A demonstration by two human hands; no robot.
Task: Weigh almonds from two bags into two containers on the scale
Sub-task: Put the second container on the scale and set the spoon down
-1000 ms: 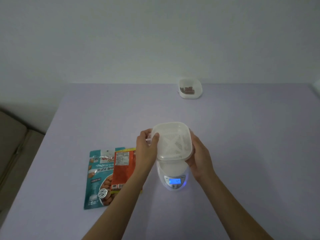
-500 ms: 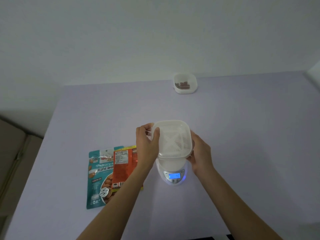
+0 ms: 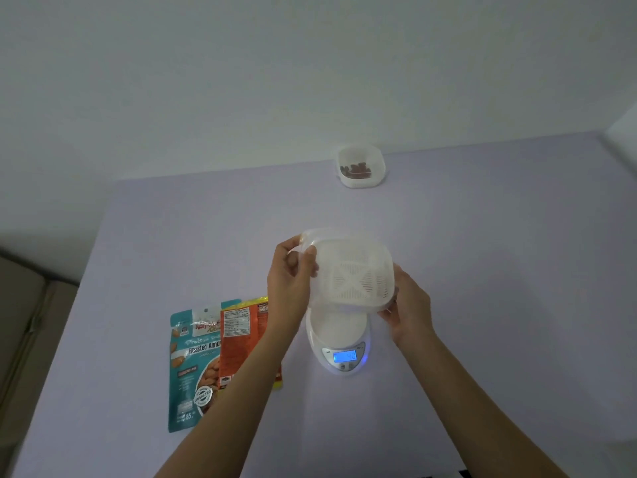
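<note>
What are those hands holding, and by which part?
A white slotted container, in both hands: the left hand pinches its left rim, and the right hand grips its lower right edge.

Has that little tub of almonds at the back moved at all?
No. The tub stays at the table's far edge, beyond the scale.

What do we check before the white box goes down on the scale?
1. Grip on the white container: left hand and right hand hold its sides. Ok.
2. Container level: tilted. Not ok.
3. Scale top bare: ok.
4. Display lit: ok.
5. Display at zero: blurred, cannot tell.
6. Bags close by: teal bag and orange bag lie left of the scale. Ok.
</note>
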